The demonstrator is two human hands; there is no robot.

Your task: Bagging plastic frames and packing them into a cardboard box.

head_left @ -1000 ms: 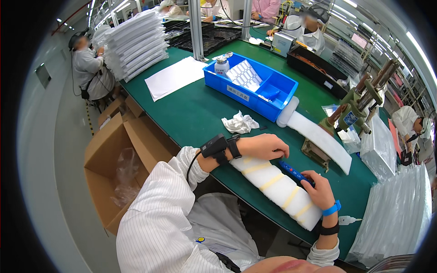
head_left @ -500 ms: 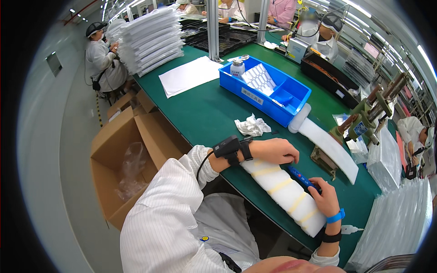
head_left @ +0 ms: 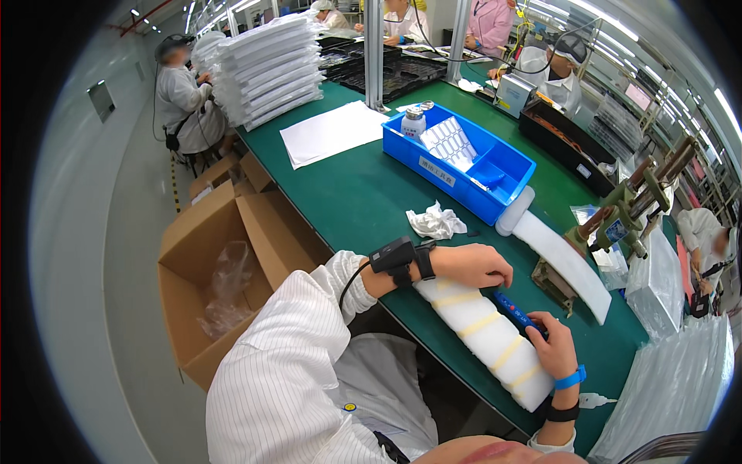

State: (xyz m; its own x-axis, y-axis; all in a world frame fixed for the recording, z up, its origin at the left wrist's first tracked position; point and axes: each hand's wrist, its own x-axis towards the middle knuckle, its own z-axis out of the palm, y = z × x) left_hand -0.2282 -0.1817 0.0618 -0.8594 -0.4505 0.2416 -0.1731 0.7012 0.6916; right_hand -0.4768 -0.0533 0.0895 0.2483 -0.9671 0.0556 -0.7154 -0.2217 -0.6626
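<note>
Foam-wrapped bundle, long and white with yellow tape bands around it, lies slantwise along the near edge of the green desk, under both hands. It looks light and soft on the outside, probably springy under pressure, with something stiffer inside that I cannot see. The taped bands seem the firmest places to take hold; the bare foam between them would likely dent and slip.

The left hand rests flat on the bundle's upper end, fingers curled loosely over it, pinning it rather than gripping. A black wrist-worn device with a cable sits on that forearm. The right hand, with a blue wristband, is closed around a blue pen-shaped tool whose tip lies against the foam.

Just beyond the bundle, a second white foam strip lies on the desk, one end touching a blue plastic bin that holds white label sheets and a small bottle. A crumpled white cloth sits near the left hand, and a metal fixture stands close to the right hand, crowding that side. An open cardboard box stands on the floor to the left.
</note>
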